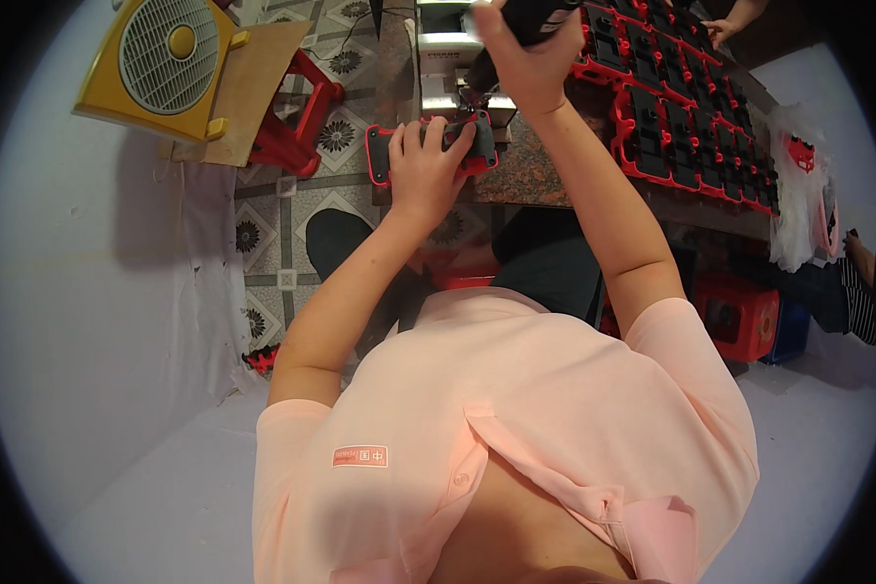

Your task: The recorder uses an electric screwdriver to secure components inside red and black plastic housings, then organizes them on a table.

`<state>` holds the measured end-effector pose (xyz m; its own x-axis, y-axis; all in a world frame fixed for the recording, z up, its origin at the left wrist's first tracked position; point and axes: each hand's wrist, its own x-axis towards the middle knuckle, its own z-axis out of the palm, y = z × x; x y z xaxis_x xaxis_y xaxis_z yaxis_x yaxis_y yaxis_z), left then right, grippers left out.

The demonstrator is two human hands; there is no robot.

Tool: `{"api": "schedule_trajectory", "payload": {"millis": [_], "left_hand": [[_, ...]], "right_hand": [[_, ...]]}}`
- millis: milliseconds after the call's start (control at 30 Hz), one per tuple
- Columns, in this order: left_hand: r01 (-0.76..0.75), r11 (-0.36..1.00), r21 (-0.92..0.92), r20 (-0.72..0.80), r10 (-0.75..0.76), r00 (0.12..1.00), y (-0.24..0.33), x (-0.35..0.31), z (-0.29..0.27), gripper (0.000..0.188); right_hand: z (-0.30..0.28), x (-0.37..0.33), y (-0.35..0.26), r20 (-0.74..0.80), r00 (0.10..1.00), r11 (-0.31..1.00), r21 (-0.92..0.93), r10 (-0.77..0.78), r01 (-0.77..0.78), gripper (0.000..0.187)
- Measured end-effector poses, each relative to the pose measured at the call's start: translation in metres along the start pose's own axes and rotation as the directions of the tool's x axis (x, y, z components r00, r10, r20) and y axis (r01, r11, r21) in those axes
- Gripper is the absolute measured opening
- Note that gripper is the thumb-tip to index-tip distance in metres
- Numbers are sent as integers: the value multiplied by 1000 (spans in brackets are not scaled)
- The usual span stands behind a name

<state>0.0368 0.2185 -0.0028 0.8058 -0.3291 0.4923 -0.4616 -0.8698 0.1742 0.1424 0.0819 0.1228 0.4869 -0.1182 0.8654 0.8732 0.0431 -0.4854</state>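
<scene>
My left hand (423, 167) has its fingers bent over a red-and-black plastic casing (380, 156) at the table's near edge and presses it down. My right hand (530, 60) is raised to the right of it and wrapped round a black electric screwdriver (540, 19). The screwdriver slants down to the left. Its narrow end comes close to the casing beside my left fingertips; whether the bit touches a screw cannot be made out. Behind the casing stands a silver metal device (448, 56), partly covered by my right hand and the tool.
Rows of similar red-and-black casings (652, 141) cover the table's right side. Another person's hand (720, 31) shows at the far right. At left, a yellow fan (170, 54) stands on a board (253, 92) over a red stool (311, 117). A plastic bag (793, 195) hangs at right.
</scene>
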Motion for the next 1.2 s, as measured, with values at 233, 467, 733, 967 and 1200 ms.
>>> {"api": "schedule_trajectory", "payload": {"millis": [233, 467, 733, 967, 1200], "left_hand": [[-6, 1000, 23, -6, 6, 1000, 0, 3, -1, 78], [-66, 997, -44, 19, 67, 998, -9, -9, -11, 72], [-34, 999, -39, 33, 35, 999, -9, -12, -13, 72], [-32, 999, -34, 42, 33, 999, -9, -11, -13, 72], [-52, 999, -15, 27, 52, 998, -8, -10, -12, 71]], "right_hand": [[1, -10, 8, -12, 998, 996, -61, 65, -66, 26], [-4, 12, 17, 28, 937, 938, -12, 347, -347, 21], [-12, 3, -20, -2, 986, 985, 44, 165, -165, 18], [-11, -4, -24, -17, 988, 985, 81, 151, -150, 16], [-9, -12, 6, 78, 995, 993, 101, -67, 59, 20]]}}
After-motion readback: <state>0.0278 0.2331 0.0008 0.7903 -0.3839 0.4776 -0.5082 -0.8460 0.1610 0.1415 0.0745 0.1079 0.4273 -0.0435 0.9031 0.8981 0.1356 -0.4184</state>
